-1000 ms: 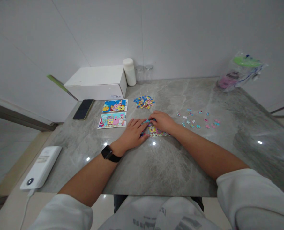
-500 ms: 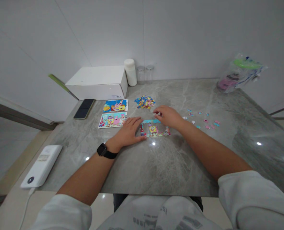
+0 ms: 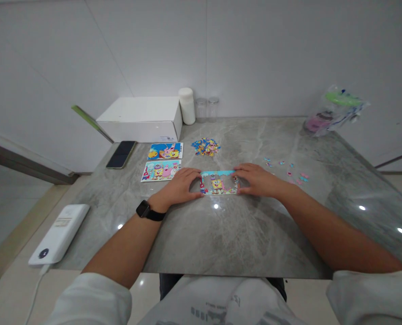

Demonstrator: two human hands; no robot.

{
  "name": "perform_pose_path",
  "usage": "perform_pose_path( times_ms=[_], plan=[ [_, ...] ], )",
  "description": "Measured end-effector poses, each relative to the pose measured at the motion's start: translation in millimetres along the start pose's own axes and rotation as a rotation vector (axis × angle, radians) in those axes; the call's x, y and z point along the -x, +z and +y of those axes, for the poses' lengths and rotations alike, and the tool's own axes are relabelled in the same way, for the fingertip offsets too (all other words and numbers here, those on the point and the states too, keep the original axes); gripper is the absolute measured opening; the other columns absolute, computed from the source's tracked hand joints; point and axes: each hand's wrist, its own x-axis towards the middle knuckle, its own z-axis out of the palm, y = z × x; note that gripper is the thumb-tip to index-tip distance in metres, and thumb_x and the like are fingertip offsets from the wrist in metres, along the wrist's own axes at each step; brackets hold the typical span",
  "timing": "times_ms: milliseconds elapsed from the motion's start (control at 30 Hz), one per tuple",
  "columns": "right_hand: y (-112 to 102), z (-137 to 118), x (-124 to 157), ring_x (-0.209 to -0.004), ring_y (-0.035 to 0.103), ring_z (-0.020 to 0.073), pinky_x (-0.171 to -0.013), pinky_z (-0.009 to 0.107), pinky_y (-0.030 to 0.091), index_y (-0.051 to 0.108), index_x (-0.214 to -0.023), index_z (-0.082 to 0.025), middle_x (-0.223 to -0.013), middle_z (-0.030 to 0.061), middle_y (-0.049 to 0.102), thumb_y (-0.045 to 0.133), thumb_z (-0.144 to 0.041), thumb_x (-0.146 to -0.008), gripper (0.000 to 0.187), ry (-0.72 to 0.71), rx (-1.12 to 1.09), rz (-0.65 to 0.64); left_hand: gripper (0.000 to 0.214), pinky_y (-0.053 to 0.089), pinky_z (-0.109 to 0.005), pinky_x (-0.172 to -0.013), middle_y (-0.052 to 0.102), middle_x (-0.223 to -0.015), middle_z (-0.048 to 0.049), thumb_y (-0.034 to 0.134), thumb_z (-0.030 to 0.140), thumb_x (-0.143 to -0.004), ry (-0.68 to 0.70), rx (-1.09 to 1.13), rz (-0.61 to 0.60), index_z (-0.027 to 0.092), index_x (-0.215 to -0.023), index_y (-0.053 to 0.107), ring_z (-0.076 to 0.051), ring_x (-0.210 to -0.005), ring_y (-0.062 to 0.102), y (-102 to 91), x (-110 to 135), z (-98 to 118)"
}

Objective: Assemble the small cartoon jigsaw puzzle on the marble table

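Note:
A partly assembled jigsaw puzzle (image 3: pixel 217 184) with a cartoon picture lies flat on the grey table, its border joined around a yellow figure, with gaps showing the table. My left hand (image 3: pixel 180 186) grips its left end, fingers at the top corner and thumb at the bottom corner. At the right end, my right hand (image 3: pixel 259 181) holds it the same way. Loose puzzle pieces (image 3: pixel 303 178) are scattered to the right, partly behind my right hand. Beyond the puzzle is a heap of mixed pieces (image 3: pixel 205 146). Two picture cards, one lower (image 3: pixel 161 171) and one upper (image 3: pixel 165 150), lie at left.
A phone (image 3: pixel 121 154) and a white box (image 3: pixel 138 117) are at the back left. Beside the box stand a white bottle (image 3: pixel 187 106) and two clear glasses (image 3: pixel 207 109). A plastic bag (image 3: pixel 334 111) sits back right; a white power bank (image 3: pixel 59 234) lies at the left edge.
My right hand has moved from above the puzzle's top edge to its right end and taken hold there. My left hand stays at the left end. The view has shifted slightly.

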Motion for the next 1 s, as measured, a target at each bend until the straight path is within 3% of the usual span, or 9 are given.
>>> perform_pose_path(
  times_ms=[267,467,1000],
  plan=[
    [21.5,5.7,14.1,-0.135,0.059,0.0368,-0.115,0.056,0.046,0.071,-0.136,-0.028,-0.148,0.0141,0.062,0.081,-0.049,-0.084,0.056,0.012,-0.071,0.085,0.058,0.044,-0.052,-0.118,0.062,-0.147,-0.013,0.082,0.053,-0.084,0.007,-0.018,-0.009,0.022,-0.13,0.064,-0.032,-0.136,0.057,-1.0,-1.1,1.1],
    [24.8,4.6,17.8,-0.137,0.057,0.0371,-0.117,0.057,0.044,0.066,-0.142,-0.027,-0.148,0.0148,0.062,0.081,-0.052,-0.084,0.065,0.024,-0.093,0.114,0.057,0.044,-0.054,-0.117,0.063,-0.146,-0.0125,0.082,0.053,-0.084,0.004,-0.011,-0.013,0.024,-0.13,0.065,-0.033,-0.136,0.056,0.3,-1.9,1.2],
    [24.9,0.2,19.5,-0.134,0.058,0.0364,-0.117,0.058,0.043,0.066,-0.141,-0.025,-0.145,0.0164,0.063,0.079,-0.051,-0.085,0.063,-0.005,-0.085,0.151,0.065,0.042,-0.054,-0.118,0.061,-0.147,-0.013,0.08,0.054,-0.084,-0.02,-0.063,-0.023,0.025,-0.139,0.061,-0.034,-0.135,0.055,2.9,-2.1,5.6]
  ],
)
